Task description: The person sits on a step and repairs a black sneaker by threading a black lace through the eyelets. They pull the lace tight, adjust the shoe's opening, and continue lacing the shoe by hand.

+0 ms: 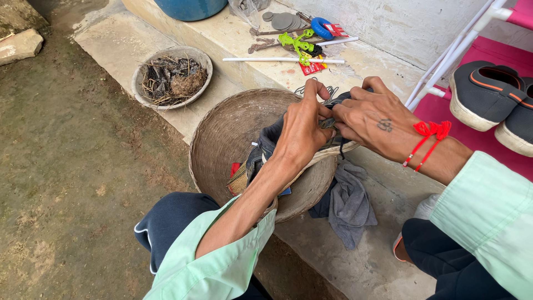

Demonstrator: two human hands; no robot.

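- Far left: a pale stone block [19,45] lies on the bare earth floor [66,166], well apart from your work.
- Left of centre: a shallow round bowl [172,76] holding dry twigs and debris sits on the lower concrete step.
- Centre: a woven basket [233,139] rests tilted against the step. Over it you hold a dark shoe [266,145] with a pale sole edge; a small red scrap shows inside the basket below it.
- Your left hand [302,130] is closed around the upper of the shoe, thumb raised, bracing it from the basket side.
- Your right hand [369,119], with a red thread at the wrist, pinches narrow at the shoe's dark lacing or strap, touching the left hand's fingers. What lies between the fingertips is hidden.
- Step in hand, as judged: the shoe's upper is being worked, either threaded or tightened. The next move seems to call for a steady left-hand grip while the right draws the strand taut.
- Below the hands: a grey cloth [350,203] lies crumpled on the concrete bench [366,261], partly under the basket rim.
- Upper centre, on the ledge: a thin white rod [277,59], a green cord bundle [297,43], a blue ring [321,26], grey discs [284,21], and two small red card packages, one just beside the cord and one by the ring.
- Right: a pair of dark slip-on shoes [494,100] with orange trim rests on a pink rack with white rails.
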